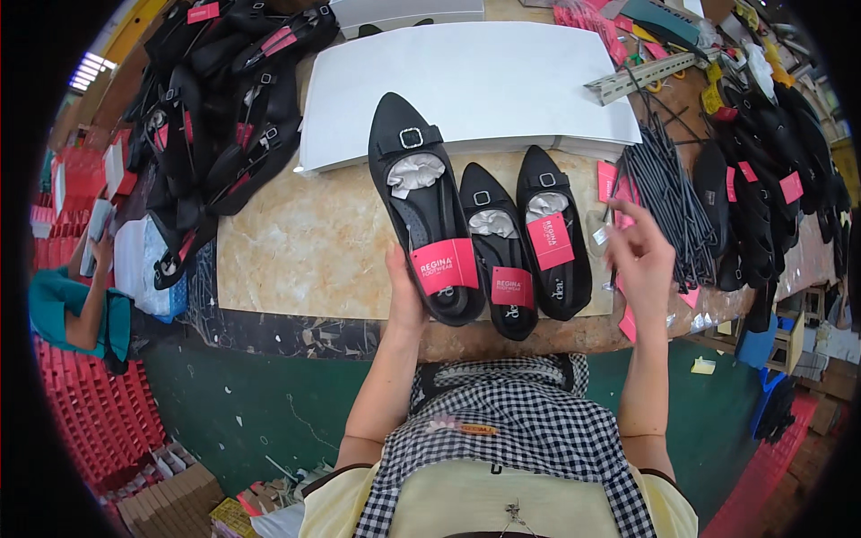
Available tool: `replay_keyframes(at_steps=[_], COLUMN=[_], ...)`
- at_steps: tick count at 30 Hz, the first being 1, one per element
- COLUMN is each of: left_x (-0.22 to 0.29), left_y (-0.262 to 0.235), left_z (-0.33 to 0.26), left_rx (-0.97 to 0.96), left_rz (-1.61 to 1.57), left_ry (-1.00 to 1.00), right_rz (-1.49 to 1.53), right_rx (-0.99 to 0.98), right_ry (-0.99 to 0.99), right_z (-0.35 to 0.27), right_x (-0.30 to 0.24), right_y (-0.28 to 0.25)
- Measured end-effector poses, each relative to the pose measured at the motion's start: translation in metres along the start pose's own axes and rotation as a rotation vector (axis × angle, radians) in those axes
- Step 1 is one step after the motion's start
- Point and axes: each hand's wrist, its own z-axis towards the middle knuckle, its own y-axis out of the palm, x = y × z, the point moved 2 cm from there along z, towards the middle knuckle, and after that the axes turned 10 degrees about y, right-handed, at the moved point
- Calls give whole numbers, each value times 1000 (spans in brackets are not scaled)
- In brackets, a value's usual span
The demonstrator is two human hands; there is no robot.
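My left hand (406,291) grips the heel end of a black pointed flat shoe (400,130), tilted slightly above the table. The shoe has a square glittery buckle on its strap, crumpled paper in the toe and a pink tag (445,266) at the heel. Beside it, two more black flats lie side by side, a middle shoe (482,188) and a right-hand shoe (542,169), both stuffed and tagged in pink. My right hand (641,255) is bent with thumb and forefinger close together, next to a small clear-and-white piece (600,235); what they pinch is too small to make out.
A stack of white sheets (475,76) covers the table's far middle. Black shoes heap at left (220,117) and right (762,161). Thin black sticks (668,202) lie beside my right hand. A co-worker in a green top (67,309) is at far left.
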Motion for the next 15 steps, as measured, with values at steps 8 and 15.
replay_keyframes(at_steps=[8,15], left_x=[12,10], left_y=[1,0], left_z=[4,-10], left_rx=[87,38], left_rz=[194,220], left_ry=[139,190], right_rz=[-142,-91], right_rx=[-528,-390], right_ry=[-55,-257], right_z=[-38,-39], right_x=[-53,-66], right_y=[76,99])
